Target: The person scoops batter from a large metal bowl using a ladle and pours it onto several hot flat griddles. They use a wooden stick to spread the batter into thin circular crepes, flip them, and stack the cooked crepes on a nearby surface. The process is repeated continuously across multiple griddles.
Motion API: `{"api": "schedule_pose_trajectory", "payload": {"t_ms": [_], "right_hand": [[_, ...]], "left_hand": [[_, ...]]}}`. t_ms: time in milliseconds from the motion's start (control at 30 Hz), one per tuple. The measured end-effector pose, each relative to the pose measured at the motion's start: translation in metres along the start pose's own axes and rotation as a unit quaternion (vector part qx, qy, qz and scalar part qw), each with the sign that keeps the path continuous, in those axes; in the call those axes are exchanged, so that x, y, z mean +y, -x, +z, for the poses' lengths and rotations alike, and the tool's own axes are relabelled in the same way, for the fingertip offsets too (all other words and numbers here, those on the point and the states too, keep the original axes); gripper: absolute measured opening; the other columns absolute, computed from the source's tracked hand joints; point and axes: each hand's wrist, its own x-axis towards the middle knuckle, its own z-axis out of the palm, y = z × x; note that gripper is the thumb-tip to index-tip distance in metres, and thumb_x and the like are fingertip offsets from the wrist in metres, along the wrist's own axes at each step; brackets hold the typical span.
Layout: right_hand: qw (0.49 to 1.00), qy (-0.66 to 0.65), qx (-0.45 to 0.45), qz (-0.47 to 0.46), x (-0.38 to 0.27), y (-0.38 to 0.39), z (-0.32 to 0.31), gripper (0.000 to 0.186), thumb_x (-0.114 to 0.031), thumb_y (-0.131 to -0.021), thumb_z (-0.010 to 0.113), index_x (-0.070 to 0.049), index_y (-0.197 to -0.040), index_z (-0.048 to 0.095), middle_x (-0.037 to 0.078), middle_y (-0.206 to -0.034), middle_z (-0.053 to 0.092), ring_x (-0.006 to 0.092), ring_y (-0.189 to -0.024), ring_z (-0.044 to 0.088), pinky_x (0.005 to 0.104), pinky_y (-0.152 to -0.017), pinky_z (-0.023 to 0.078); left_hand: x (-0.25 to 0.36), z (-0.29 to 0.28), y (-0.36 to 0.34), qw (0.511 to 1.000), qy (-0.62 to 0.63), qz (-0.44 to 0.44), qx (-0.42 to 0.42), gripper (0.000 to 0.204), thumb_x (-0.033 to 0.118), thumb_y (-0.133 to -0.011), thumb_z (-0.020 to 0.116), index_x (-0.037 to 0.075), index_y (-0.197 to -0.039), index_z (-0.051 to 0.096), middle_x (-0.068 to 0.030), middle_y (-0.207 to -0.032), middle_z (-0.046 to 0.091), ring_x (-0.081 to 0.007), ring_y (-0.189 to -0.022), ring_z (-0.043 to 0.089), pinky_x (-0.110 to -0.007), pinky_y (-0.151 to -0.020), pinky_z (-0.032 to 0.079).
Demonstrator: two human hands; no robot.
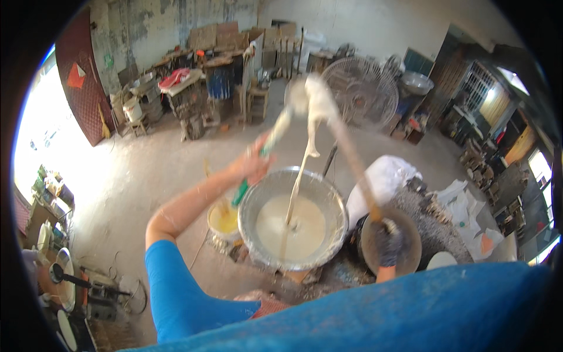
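My left hand (255, 163) is closed round a long tool with a green handle (240, 192). The tool's blurred far end looks rounded and meets the raised end of a long wooden stick (356, 161). My right hand (392, 243), in a dark glove, grips the stick's lower end. Pale, sticky batter (320, 100) coats the stick's top and trails down in a thick strand. That strand reaches the cream-coloured liquid (291, 229) inside a large metal basin (337, 243). The basin stands in front of me, below both raised ends.
A brown round pan (415, 237) sits beneath my right hand. Close by are a white sack (378, 182) and a grey heap (431, 217). Left of the basin stands a small tub of yellow liquid (223, 220). A large fan (360, 94) is farther back.
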Motion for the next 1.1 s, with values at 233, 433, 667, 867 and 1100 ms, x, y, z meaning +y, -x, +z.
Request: {"api": "schedule_pose_trajectory", "payload": {"t_ms": [233,433,667,867,1100], "right_hand": [[0.899,0.208,-0.35,0.162,0.124,0.19,0.018,0.032,-0.031,-0.074,0.069,-0.005,-0.093,0.066,0.017,-0.081,0.065,0.0313,-0.074,0.064,0.0372,-0.069,0.049],[0.943,0.188,-0.245,0.127,0.084,0.124,-0.031,0.025,-0.025,-0.076,0.07,-0.006,-0.092,0.065,0.017,-0.078,0.065,0.0306,-0.073,0.063,0.0369,-0.068,0.049],[0.997,0.053,-0.021,0.049,0.02,0.003,-0.069,0.014,-0.006,-0.079,0.064,-0.001,-0.092,0.064,0.009,-0.081,0.065,0.0155,-0.075,0.059,0.0311,-0.07,0.048],[0.942,-0.173,-0.125,0.261,0.061,0.074,0.026,0.009,-0.01,-0.079,0.067,-0.003,-0.084,0.065,0.002,-0.067,0.06,0.013,-0.066,0.056,0.029,-0.062,0.046],[0.961,0.194,-0.151,0.126,0.109,0.173,-0.005,0.025,-0.023,-0.075,0.07,-0.004,-0.092,0.067,0.015,-0.079,0.066,0.0234,-0.068,0.063,0.0332,-0.064,0.049]], "left_hand": [[-0.261,0.027,0.069,0.554,0.608,-0.568,-0.023,0.038,0.021,-0.094,0.047,0.012,-0.06,0.033,0.0035,-0.047,0.029,-0.0063,-0.034,0.028,-0.021,-0.026,0.023],[-0.153,0.027,0.062,0.709,0.558,-0.392,-0.184,0.025,0.018,-0.096,0.043,0.022,-0.12,0.049,0.0044,-0.054,0.033,-0.0027,-0.037,0.03,-0.016,-0.026,0.026],[0.037,0.019,0.024,0.975,0.199,-0.002,-0.099,0.046,0.016,-0.095,0.046,0.03,-0.135,0.031,0.0066,-0.051,0.032,-0.0029,-0.034,0.03,-0.017,-0.025,0.024],[-0.055,0.033,-0.01,0.969,0.173,-0.16,-0.07,0.039,0.014,-0.089,0.055,0.022,-0.123,0.039,0.0059,-0.051,0.033,-0.0036,-0.036,0.03,-0.018,-0.028,0.02],[-0.148,0.034,-0.028,0.739,0.496,-0.396,-0.225,0.013,0.012,-0.09,0.05,0.018,-0.101,0.05,0.0042,-0.051,0.03,-0.0047,-0.035,0.026,-0.02,-0.028,0.022]]}}
